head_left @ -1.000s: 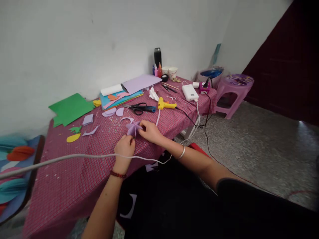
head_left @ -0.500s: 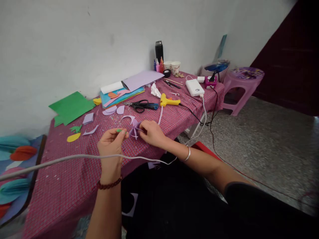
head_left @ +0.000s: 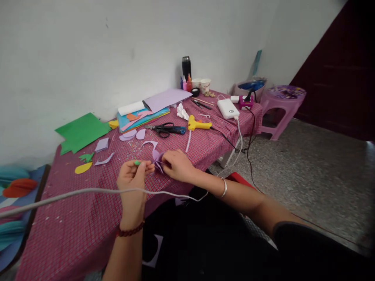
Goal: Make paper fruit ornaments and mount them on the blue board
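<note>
1. Head view, change: one second ago the left hand (head_left: 132, 176) was back-up against the purple piece (head_left: 157, 159), with no green showing. Now it is turned palm-up, a green piece (head_left: 137, 162) visible in it. Probably both pieces are being worked together; looks unfinished.
2. Left fingers: narrow, pinching green piece. Contact with purple piece unclear.
3. Right hand (head_left: 175, 164): fingers narrow, holding purple piece by its right side.
4. Purple piece: one, off the glue gun's near-left, held over the near edge of the surface (head_left: 73, 234). Green piece: one in hand, farther left of the gun.
5. Counts: one glue gun (head_left: 197, 124); one pair of scissors (head_left: 164, 129), just left of it; one power bank (head_left: 227, 109), right of it; behind it, two cups (head_left: 205, 85), three bottles (head_left: 189, 84), one thermos (head_left: 186, 68).
6. Stool (head_left: 281, 107): one, well right of the gun.
</note>
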A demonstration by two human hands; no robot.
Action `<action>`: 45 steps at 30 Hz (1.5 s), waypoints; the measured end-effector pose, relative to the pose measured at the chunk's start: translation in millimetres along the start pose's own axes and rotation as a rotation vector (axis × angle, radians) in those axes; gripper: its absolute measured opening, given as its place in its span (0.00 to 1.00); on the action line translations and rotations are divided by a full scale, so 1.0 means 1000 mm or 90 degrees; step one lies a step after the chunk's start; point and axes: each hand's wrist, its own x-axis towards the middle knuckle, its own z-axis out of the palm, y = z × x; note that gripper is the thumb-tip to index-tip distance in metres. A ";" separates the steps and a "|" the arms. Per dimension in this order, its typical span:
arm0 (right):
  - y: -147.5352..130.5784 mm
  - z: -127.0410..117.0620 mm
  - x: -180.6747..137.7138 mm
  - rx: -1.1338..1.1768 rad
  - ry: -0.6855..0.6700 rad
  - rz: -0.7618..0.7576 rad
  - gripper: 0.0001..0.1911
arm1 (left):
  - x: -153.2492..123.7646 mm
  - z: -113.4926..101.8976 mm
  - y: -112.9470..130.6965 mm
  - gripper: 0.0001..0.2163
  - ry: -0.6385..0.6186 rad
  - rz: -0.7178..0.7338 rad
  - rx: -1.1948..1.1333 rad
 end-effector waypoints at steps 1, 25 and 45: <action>-0.001 -0.006 0.001 0.007 -0.021 0.000 0.03 | 0.010 -0.003 0.001 0.11 -0.019 0.008 0.016; 0.180 0.049 0.291 -0.406 -0.187 0.100 0.16 | 0.111 -0.101 -0.076 0.22 -0.075 -0.207 0.226; 0.216 0.068 0.354 -0.429 -0.225 0.375 0.40 | 0.113 -0.115 -0.094 0.20 -0.170 -0.166 0.261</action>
